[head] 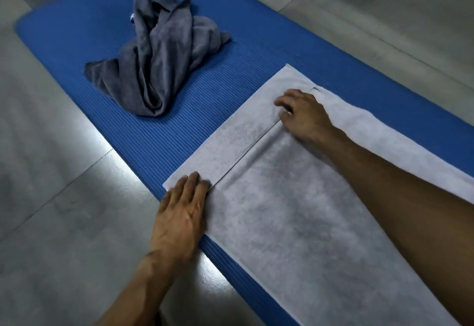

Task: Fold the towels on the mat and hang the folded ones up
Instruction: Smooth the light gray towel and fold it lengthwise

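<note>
Grey floor tiles (64,223) surround us, and across them a blue ribbed mat (179,133) runs from about ten o'clock down toward five o'clock.

Our left hand (179,212) lies at the mat's near edge, roughly at seven o'clock from the centre of view. Its fingers are straight and close together, pressed flat on the near corner of a pale grey towel (295,223), with the fingertips just beside the end of a folded edge. It grips nothing.

Our right hand (302,115) sits at about two o'clock from the left one, at the far end of that same edge. Its fingers are bent at the knuckles and the tips press down on the cloth; we cannot tell whether any fabric is pinched beneath them.

That pale towel is spread flat on the mat's near half, one layer lapped over another, the edge running straight between our two hands.

At eleven o'clock, well apart from it, a dark grey towel (159,64) lies crumpled in a heap on the mat. A small white and blue tag (132,18) shows at its far side, too small for us to read.
</note>
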